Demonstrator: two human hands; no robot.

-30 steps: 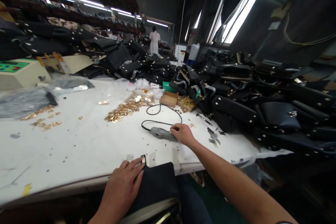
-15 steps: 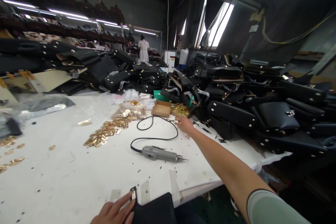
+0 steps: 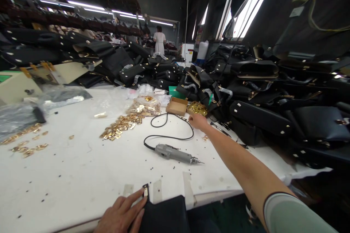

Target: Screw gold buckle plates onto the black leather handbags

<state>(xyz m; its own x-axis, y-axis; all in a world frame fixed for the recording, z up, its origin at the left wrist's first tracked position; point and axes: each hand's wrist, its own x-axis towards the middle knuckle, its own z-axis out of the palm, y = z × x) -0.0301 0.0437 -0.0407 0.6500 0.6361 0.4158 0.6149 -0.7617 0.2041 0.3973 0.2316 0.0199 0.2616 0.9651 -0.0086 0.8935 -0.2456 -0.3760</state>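
Note:
My left hand point(image 3: 123, 213) is at the front edge of the table, its fingers closed on a black leather tab point(image 3: 148, 197) that carries a small gold plate point(image 3: 146, 191). The tab lies beside a black leather piece point(image 3: 165, 215), partly out of frame. Stretched far across the table, my right hand point(image 3: 198, 122) has its fingers bent together beside a box of small gold hardware point(image 3: 198, 108); what they hold, if anything, is hidden. Between the hands lies a grey electric screwdriver point(image 3: 176, 153), its bit toward the right.
A heap of gold plates point(image 3: 120, 127) lies left of the screwdriver's black cord point(image 3: 169, 137). Beyond it stands an open cardboard box point(image 3: 177, 106). Black bags point(image 3: 259, 118) are piled along the back and right. Small dark bits dot the white table point(image 3: 90, 174). A person point(image 3: 159, 40) stands far behind.
The view has shifted, so the table things sit further right and slightly higher. My right hand stays by the hardware box, its fingers drawn in closer. My left hand remains on the tab.

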